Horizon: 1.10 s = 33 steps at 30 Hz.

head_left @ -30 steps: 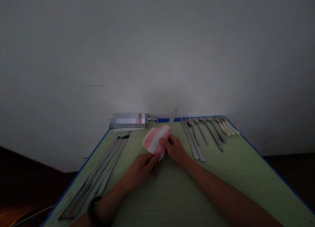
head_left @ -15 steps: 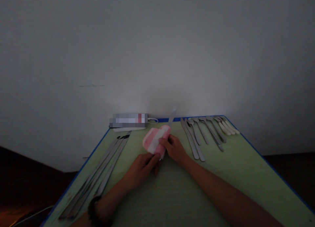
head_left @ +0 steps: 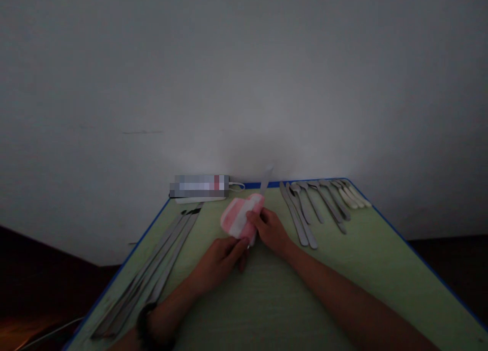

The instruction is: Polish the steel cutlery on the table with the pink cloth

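A pink-and-white striped cloth (head_left: 238, 216) is folded around the middle of a table knife (head_left: 266, 180). The knife's pale blade sticks out beyond the cloth, tilted up and to the right. My right hand (head_left: 270, 229) is closed on the cloth's right side, thumb on top, pinching it round the knife. Lower down, my left hand (head_left: 224, 259) is closed at the knife's near end, where a bit of metal shows below the cloth. Most of the knife's handle is hidden by cloth and fingers.
Right of my hands, two table knives (head_left: 295, 216), several spoons (head_left: 307, 203) and white-handled cutlery (head_left: 348, 196) lie in a row. Long metal strips (head_left: 152, 269) lie along the left. A blurred-out box (head_left: 200, 186) with a white cable (head_left: 238, 185) stands at the back, against the wall (head_left: 244, 87).
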Tool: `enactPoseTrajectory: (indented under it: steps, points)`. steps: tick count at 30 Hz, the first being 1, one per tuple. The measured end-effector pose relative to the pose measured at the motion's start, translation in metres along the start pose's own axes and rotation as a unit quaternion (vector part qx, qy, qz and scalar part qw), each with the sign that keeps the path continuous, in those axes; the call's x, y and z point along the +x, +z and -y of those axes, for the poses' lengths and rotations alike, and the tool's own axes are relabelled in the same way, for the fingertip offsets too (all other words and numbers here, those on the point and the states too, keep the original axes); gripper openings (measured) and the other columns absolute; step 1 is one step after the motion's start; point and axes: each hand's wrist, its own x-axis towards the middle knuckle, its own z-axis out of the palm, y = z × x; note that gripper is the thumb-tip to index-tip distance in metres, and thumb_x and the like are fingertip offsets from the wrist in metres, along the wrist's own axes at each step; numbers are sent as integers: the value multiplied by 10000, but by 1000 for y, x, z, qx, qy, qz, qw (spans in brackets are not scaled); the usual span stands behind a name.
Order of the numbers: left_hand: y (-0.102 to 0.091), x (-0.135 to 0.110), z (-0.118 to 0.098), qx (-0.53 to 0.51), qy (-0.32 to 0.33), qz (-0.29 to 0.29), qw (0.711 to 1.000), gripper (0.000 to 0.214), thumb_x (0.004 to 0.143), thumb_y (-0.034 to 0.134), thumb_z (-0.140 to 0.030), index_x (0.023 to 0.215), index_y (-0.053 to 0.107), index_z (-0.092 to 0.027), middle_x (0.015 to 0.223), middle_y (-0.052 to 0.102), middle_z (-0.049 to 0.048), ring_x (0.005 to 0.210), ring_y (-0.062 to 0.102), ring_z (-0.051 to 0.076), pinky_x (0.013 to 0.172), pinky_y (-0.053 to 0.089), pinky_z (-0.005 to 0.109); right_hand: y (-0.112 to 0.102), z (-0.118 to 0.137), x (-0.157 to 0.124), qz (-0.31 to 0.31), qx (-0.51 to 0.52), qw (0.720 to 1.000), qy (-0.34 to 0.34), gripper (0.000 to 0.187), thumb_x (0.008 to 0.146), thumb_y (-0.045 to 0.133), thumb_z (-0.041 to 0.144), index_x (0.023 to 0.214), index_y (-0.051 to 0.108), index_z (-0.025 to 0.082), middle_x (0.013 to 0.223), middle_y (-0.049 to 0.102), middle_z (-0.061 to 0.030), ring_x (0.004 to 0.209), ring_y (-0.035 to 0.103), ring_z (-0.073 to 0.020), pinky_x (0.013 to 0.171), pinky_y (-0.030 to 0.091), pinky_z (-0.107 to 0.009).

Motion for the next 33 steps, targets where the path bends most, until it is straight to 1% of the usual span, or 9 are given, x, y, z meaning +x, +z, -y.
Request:
enactPoseTrajectory:
  steps: [5, 9, 12, 19, 24, 27, 29, 31, 33]
  points:
    - [0, 0, 0, 5, 10, 4, 1000, 505, 928, 342, -431, 583, 592, -161, 565, 601, -5, 573, 579, 135, 624, 424, 226, 0, 0, 0, 1, -3, 1000, 2, 263, 789, 526, 404, 720, 563, 153, 675, 546, -3, 612, 450, -111, 578, 382, -235]
    - [0, 0, -1, 11, 11, -3, 1000, 493, 924, 352, -429, 585, 590, -162, 556, 593, -11, 565, 573, 134, 612, 420, 225, 0, 2, 0, 1, 9, 1000, 7, 284, 791, 520, 424, 713, 565, 155, 668, 540, -3, 611, 451, -117, 552, 369, -233]
    - [-1, 0, -3, 16, 15, 0, 1000, 503, 925, 351, -426, 572, 592, -162, 562, 600, -8, 568, 573, 134, 617, 416, 229, 0, 1, -1, 4, 5, 1000, 2, 304, 800, 510, 442, 724, 571, 154, 672, 544, -3, 606, 447, -117, 560, 369, -236]
    - [-1, -1, -3, 24, 8, 5, 1000, 502, 929, 346, -420, 576, 593, -164, 555, 603, -8, 581, 578, 140, 635, 417, 234, 0, 0, -1, 1, 0, 1000, 7, 260, 797, 524, 395, 688, 552, 160, 633, 517, 7, 584, 426, -107, 543, 349, -231]
    - [-2, -1, -3, 26, 16, 13, 999, 512, 937, 331, -417, 577, 587, -157, 576, 597, -4, 573, 562, 130, 615, 403, 230, 1, 1, 0, -3, 14, 1000, 13, 284, 789, 532, 418, 675, 553, 158, 630, 514, 11, 582, 428, -104, 540, 340, -234]
    - [-2, -1, -3, 46, 40, 31, 998, 474, 935, 344, -397, 584, 558, -161, 565, 564, -14, 548, 522, 117, 577, 379, 222, 0, -1, 3, -7, 65, 997, 35, 307, 766, 554, 446, 671, 569, 154, 634, 542, 8, 593, 446, -109, 568, 363, -238]
    - [-2, -2, -2, 86, 72, 45, 993, 428, 921, 377, -377, 584, 539, -169, 577, 544, -14, 561, 502, 119, 565, 366, 219, 0, -3, 5, -23, 138, 988, 65, 320, 748, 567, 466, 687, 580, 152, 639, 573, 2, 605, 479, -120, 592, 387, -246]
    - [0, -3, 0, 146, 108, 41, 983, 370, 891, 433, -350, 577, 521, -175, 602, 527, -7, 602, 498, 130, 577, 363, 223, 0, -5, 8, -37, 239, 965, 99, 322, 734, 575, 476, 735, 594, 154, 662, 607, -8, 625, 522, -138, 613, 416, -261]
    - [3, -4, 1, 202, 136, 29, 970, 321, 862, 477, -327, 579, 505, -179, 623, 516, 0, 637, 499, 142, 599, 367, 233, -1, -6, 11, -50, 331, 934, 126, 301, 725, 582, 456, 786, 602, 162, 687, 631, -13, 647, 557, -153, 626, 441, -276]
